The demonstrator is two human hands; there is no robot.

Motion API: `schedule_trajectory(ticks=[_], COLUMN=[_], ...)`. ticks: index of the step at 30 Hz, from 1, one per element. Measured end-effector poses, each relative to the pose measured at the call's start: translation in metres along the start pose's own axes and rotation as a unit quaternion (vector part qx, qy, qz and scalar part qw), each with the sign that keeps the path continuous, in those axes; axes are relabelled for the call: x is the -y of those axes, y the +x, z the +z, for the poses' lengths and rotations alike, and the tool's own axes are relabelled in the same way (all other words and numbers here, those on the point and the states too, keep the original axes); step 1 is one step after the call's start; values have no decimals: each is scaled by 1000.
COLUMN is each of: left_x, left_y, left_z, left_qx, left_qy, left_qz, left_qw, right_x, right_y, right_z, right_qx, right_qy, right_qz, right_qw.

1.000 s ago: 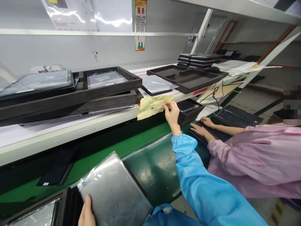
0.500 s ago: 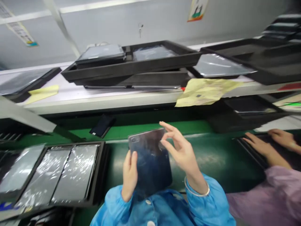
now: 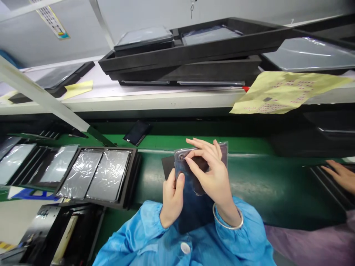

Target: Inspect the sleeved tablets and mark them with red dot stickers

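Observation:
A dark tablet (image 3: 188,210) is held in front of my blue sleeves, its back and corner camera facing me. My left hand (image 3: 172,195) grips its left edge, thumb on the back. My right hand (image 3: 212,166) reaches across the upper back with thumb and forefinger pinched beside the camera; what they pinch, if anything, is too small to make out. The other fingers stretch over the top edge. A clear plastic layer (image 3: 225,149) shows at the upper right, behind the right hand. A dark flat piece (image 3: 166,165) sticks out behind the tablet's left side.
A black tray (image 3: 135,173) with wrapped tablets stands left on the green belt (image 3: 255,184). A dark device (image 3: 137,133) lies behind. Stacked black trays (image 3: 191,55) and yellow paper (image 3: 280,92) are on the shelf (image 3: 155,101). At right, a co-worker's hand (image 3: 341,175) touches dark trays.
My right hand has moved from the tablet's upper right corner across to the camera corner. The dark piece behind the tablet now shows. The view has shifted.

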State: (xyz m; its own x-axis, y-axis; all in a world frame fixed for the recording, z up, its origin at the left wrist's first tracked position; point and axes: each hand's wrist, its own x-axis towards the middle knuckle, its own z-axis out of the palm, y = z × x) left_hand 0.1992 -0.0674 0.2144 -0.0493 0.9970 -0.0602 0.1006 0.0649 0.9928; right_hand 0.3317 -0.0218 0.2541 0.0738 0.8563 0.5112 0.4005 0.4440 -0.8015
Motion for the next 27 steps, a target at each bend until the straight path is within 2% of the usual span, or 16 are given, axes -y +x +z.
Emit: schedule_trajectory(ticks=[7, 12, 14, 16, 19, 21, 24, 27], left_x=[3, 5, 7, 16, 52, 89, 152, 204], left_y=[-4, -7, -3, 7, 32, 50, 70, 84], left_z=[-1, -2, -3, -4, -8, -11, -13, -10], left_qx=[1, -8, -2, 6, 4, -9, -42, -78], left_qy=[-3, -3, -17, -49, -114, -130, -116, -76], left_qz=[12, 5, 1, -17, -108, -165, -208, -221], left_qw=[1000, 1000, 1000, 999, 988, 978, 970, 969], right_x=[1, 3, -1, -16, -64, -110, -178, -226], right_y=[-5, -8, -7, -7, -17, -37, -82, -127], right_z=[-1, 6, 10, 13, 12, 14, 27, 52], right_qx=[-8, -28, -52, -89, -141, -139, -72, 25], right_qy=[-12, -8, 33, 116, 172, 69, 37, 47], right_qz=[-7, -2, 21, 46, 92, 164, 264, 333], right_qw=[1000, 1000, 998, 988, 971, 974, 961, 942])
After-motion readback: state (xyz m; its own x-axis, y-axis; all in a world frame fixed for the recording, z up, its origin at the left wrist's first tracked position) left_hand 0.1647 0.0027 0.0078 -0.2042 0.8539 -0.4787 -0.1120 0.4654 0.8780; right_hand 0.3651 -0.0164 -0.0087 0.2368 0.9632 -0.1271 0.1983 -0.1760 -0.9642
